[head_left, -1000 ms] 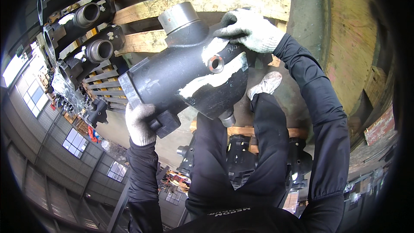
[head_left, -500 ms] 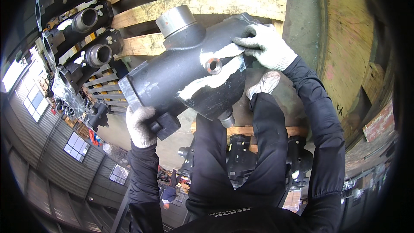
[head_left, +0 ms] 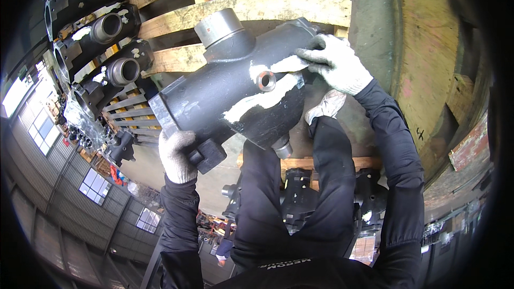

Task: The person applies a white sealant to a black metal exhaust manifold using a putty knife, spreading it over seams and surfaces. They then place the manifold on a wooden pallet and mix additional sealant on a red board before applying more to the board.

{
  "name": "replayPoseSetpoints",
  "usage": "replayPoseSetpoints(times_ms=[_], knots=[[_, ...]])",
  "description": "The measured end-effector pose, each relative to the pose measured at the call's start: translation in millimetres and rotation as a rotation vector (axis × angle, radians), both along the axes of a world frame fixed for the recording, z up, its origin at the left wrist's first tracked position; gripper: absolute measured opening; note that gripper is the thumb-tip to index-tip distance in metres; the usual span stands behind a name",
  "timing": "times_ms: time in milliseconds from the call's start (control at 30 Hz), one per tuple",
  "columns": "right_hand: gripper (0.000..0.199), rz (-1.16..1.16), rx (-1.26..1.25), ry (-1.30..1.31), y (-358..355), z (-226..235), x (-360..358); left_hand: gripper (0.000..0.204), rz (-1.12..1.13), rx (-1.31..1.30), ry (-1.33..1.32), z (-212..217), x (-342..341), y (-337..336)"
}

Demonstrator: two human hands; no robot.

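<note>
A large black metal casting (head_left: 214, 101) lies tilted before me, with a bare steel neck (head_left: 218, 25) on top and a threaded port (head_left: 265, 81) in its side. White filler (head_left: 257, 100) is smeared below and beside the port. My left hand (head_left: 179, 155), in a white knit glove, is closed round the square flange at the casting's lower left end. At the right end, my gloved right hand (head_left: 340, 64) has its fingers bent and pinched beside a white strip (head_left: 289, 65). Whether that strip is filler or a held piece, I cannot tell.
A wooden pallet (head_left: 251, 8) lies beyond the casting. Similar black castings with steel necks (head_left: 123, 71) are lined up at left, and more castings (head_left: 299, 198) stand behind my legs. A wooden board (head_left: 425, 43) is at right. Another person (head_left: 225, 249) is in the background.
My right hand has shifted slightly right and down along the casting's end. The left hand keeps its hold on the flange, and the casting has hardly moved in view.
</note>
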State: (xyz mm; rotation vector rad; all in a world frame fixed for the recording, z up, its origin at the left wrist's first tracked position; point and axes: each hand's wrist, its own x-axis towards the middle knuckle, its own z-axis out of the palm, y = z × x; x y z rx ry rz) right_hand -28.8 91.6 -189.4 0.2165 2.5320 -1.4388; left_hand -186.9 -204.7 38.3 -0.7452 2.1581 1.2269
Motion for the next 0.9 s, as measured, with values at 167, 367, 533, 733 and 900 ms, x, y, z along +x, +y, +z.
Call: replayPoseSetpoints(times_ms=[167, 367, 533, 733, 900], knots=[[0.042, -0.143, 0.048, 0.066, -2, 19, -6, 0.034, 0.012, 0.019, -0.029, 3, 2, 3], [0.05, -0.249, -0.026, -0.04, -20, 94, -5, 0.033, 0.025, 0.024, -0.022, 1, 10, 1], [0.038, -0.394, -0.176, -0.231, -49, 161, -5, 0.035, 0.012, 0.036, -0.08, 8, 22, 12], [0.031, -0.615, -0.151, -0.33, -102, 190, -9, 0.036, -0.016, 0.05, -0.035, 12, 38, 34], [0.033, -0.712, 0.027, -0.286, -140, 192, -17, 0.029, -0.057, 0.142, -0.048, 12, 39, 36]])
